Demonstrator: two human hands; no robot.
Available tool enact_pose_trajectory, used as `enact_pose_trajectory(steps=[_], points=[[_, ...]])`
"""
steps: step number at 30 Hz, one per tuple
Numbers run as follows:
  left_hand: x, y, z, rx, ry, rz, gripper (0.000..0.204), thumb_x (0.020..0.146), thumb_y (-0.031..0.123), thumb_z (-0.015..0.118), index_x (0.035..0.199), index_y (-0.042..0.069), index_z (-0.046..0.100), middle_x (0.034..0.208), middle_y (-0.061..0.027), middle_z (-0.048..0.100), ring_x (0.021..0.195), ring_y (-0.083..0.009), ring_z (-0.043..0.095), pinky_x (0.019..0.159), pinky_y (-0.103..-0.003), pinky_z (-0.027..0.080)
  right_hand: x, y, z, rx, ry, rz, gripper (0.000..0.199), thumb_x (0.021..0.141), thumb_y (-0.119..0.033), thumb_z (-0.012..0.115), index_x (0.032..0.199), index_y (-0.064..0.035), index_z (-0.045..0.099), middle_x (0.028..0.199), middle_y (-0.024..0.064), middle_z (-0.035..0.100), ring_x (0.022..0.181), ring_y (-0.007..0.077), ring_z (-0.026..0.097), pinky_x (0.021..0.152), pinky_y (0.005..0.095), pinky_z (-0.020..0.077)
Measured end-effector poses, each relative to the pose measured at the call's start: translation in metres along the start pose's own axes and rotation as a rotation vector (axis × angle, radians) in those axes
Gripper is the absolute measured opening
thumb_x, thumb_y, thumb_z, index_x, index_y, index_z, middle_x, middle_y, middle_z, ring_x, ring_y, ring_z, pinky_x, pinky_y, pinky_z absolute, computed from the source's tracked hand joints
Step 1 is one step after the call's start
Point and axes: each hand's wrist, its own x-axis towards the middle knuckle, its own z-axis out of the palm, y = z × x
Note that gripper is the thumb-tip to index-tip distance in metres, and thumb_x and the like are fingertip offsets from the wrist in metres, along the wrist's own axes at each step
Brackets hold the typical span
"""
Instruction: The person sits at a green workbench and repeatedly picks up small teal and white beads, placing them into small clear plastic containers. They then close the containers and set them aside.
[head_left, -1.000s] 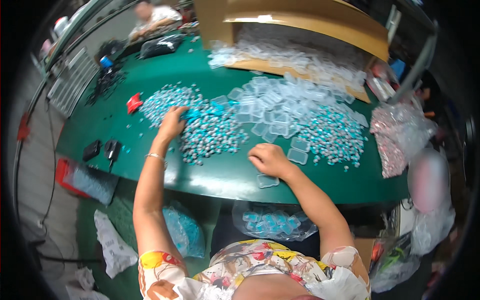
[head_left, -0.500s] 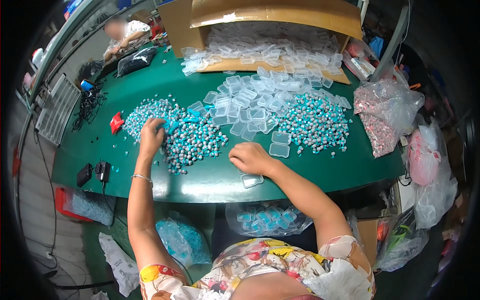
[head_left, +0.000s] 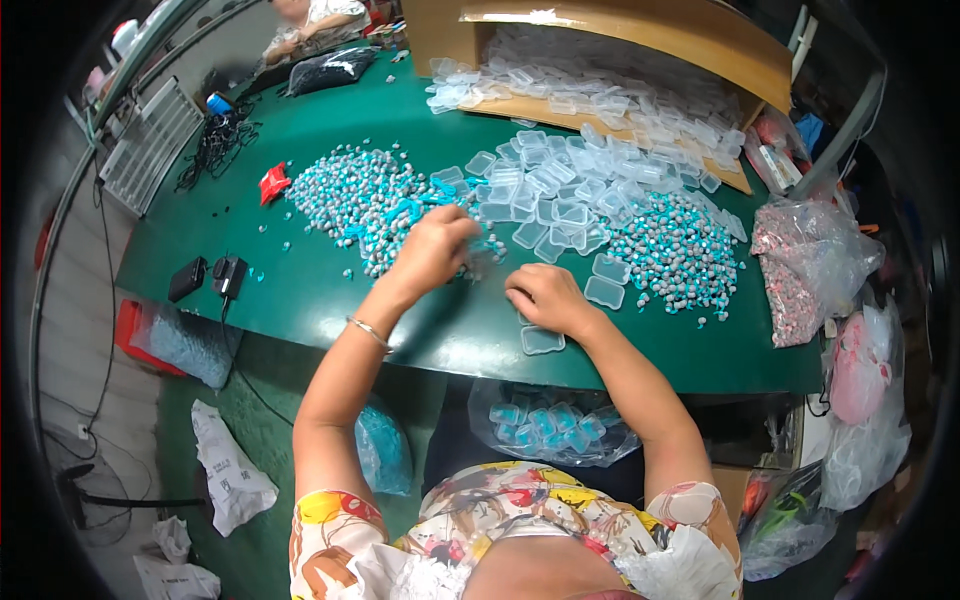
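Note:
My left hand (head_left: 437, 250) is over the right edge of a pile of small grey-and-blue knobbed pieces (head_left: 345, 195), its fingers curled downward and partly smeared by motion. Whatever lies between those fingertips is hidden. On the green table, my right hand (head_left: 548, 298) rests with its fingers bent in, and I cannot make out what is under them. A clear plastic case (head_left: 542, 341) lies by its wrist. Some bright blue pieces (head_left: 408, 214) sit on the pile beside my left hand. Beyond my right hand are more flat clear cases (head_left: 605, 292).
Clear cases are heaped (head_left: 550, 195) at mid-table, in front of a cardboard box (head_left: 640, 28) full of them. A second pile of grey-and-blue pieces (head_left: 675, 250) and a bag of pink pieces (head_left: 790, 285) are at right. Filled cases in a bag (head_left: 550, 425) lie at my lap.
My left hand has moved right across the pile, toward my right hand. The whole view has shifted and tilted. My right hand keeps its curled pose near the clear case.

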Motion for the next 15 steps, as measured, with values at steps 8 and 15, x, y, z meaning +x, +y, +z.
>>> enact_pose_trajectory(steps=[8, 15], points=[[-0.007, 0.021, 0.017, -0.006, -0.143, 0.003, 0.032, 0.07, 0.003, 0.065, 0.102, 0.006, 0.07, 0.103, -0.0132, 0.064, 0.101, -0.0342, 0.058, 0.087, -0.042, 0.05, 0.001, -0.004, -0.005, 0.002, -0.001, 0.029, 0.008, 0.083, -0.014, 0.068, 0.084, -0.0059, 0.066, 0.079, 0.0111, 0.064, 0.077, 0.0317, 0.064, 0.068, 0.0428, 0.0508], [-0.002, -0.046, -0.03, 0.198, 0.09, -0.379, 0.025, 0.077, 0.017, 0.071, 0.1, 0.007, 0.073, 0.1, -0.0142, 0.07, 0.098, -0.0336, 0.064, 0.087, -0.044, 0.051, 0.001, 0.0, 0.0, -0.005, -0.007, 0.022, 0.01, 0.078, -0.009, 0.065, 0.087, -0.0045, 0.067, 0.078, 0.0117, 0.063, 0.074, 0.0322, 0.063, 0.066, 0.0429, 0.0495]])
